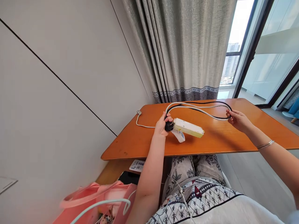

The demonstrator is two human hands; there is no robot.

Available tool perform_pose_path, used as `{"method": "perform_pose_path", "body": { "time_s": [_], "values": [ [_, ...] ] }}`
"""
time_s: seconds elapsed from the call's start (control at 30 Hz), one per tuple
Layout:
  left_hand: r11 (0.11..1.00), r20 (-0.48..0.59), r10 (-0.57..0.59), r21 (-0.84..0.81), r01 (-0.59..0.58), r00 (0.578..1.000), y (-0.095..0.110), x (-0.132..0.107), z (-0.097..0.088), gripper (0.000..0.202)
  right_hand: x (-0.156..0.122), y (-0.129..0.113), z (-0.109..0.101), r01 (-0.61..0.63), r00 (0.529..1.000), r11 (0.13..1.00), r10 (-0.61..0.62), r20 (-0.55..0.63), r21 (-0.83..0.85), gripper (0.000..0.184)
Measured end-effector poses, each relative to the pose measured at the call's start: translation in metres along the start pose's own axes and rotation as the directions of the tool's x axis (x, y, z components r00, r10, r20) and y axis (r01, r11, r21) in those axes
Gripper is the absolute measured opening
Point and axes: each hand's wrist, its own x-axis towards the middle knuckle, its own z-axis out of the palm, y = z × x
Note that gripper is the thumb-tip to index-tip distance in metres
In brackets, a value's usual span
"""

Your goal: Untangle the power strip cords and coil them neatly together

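Observation:
My left hand (161,124) is closed around a bundle of black and white cords (198,107), held above the table. By its fingers is a black plug-like piece (169,126). Against that piece sits a long white and yellowed block (188,127), which looks like a power strip, tilted down to the right. Under the block a smaller white piece with a label (178,136) shows in part. My right hand (238,119) pinches the far end of the cord loop, which is stretched between both hands. A white plug (139,112) lies at the table's left edge, its cord running toward my left hand.
The orange-brown table (257,133) narrows toward a grey curtain (187,46). A white wall (58,109) runs along the left. Below it are a pink bag (93,199), a black phone-like slab (128,177) and a printed white card (137,165).

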Motion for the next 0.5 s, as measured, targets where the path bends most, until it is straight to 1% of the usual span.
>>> {"method": "perform_pose_path", "body": {
  "time_s": [0.03,0.1,0.17,0.27,0.33,0.43,0.5],
  "values": [
    [0.999,-0.009,-0.011,-0.033,0.011,1.000,-0.001,-0.001,0.000,0.038,-0.001,0.004,0.000,-0.004,1.000,0.999,0.004,-0.014,0.050,0.046],
    [0.995,-0.027,-0.034,-0.094,0.031,0.999,-0.002,-0.001,-0.001,0.038,-0.005,0.013,0.001,0.015,1.000,0.995,-0.012,-0.027,0.098,0.046],
    [0.988,-0.046,-0.051,-0.145,0.044,0.998,-0.001,-0.001,-0.003,0.037,-0.010,0.024,0.001,0.049,0.999,0.996,-0.048,-0.003,0.078,0.046],
    [0.977,-0.068,-0.064,-0.207,0.048,0.996,0.002,0.001,-0.007,0.037,-0.017,0.037,-0.003,0.080,0.989,0.993,-0.069,0.127,-0.086,0.046],
    [0.974,-0.067,-0.067,-0.222,0.051,0.995,0.004,0.002,-0.012,0.036,-0.020,0.040,-0.007,0.113,0.976,0.968,-0.066,0.207,-0.225,0.044],
    [0.973,-0.057,-0.079,-0.221,0.065,0.995,0.003,0.003,-0.018,0.034,-0.022,0.040,-0.010,0.200,0.966,0.902,-0.116,0.232,-0.382,0.042],
    [0.970,-0.058,-0.093,-0.231,0.077,0.994,0.001,0.004,-0.021,0.033,-0.022,0.038,-0.013,0.276,0.953,0.834,-0.174,0.247,-0.477,0.043]
  ]
}}
